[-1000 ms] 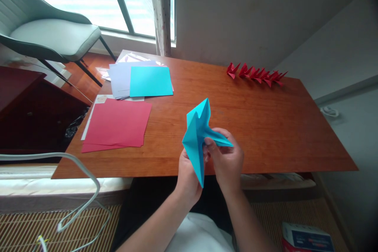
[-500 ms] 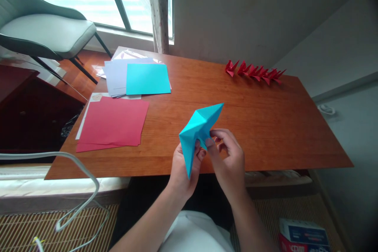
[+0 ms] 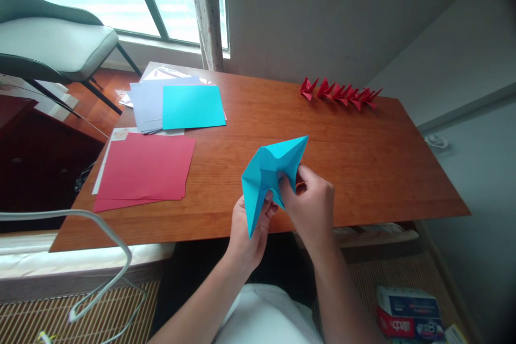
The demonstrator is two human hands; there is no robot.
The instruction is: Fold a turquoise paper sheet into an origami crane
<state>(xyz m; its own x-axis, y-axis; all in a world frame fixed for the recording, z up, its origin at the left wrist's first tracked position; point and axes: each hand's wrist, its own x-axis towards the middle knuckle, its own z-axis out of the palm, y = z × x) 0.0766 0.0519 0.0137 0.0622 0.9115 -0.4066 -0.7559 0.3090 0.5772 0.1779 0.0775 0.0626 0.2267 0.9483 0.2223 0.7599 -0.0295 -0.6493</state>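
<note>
A partly folded sheet of turquoise paper is held up above the table's front edge, its creased flaps spread and two pointed corners sticking out, one up to the right and one down to the left. My left hand grips its lower edge from below, thumb on the inner side and fingers partly hidden behind the flap. On the right side my right hand pinches the paper, with the thumb pressed on the inner face and the fingers behind it.
On the wooden table lie red sheets at the left, with a turquoise sheet on pale lilac paper behind them. Several red folded paper figures stand in a row at the back right. A white cable loops at the lower left.
The turquoise paper has been opened wider, showing more of its inner creases. My right thumb has moved up and inward onto the inner face. The view has shifted slightly right.
</note>
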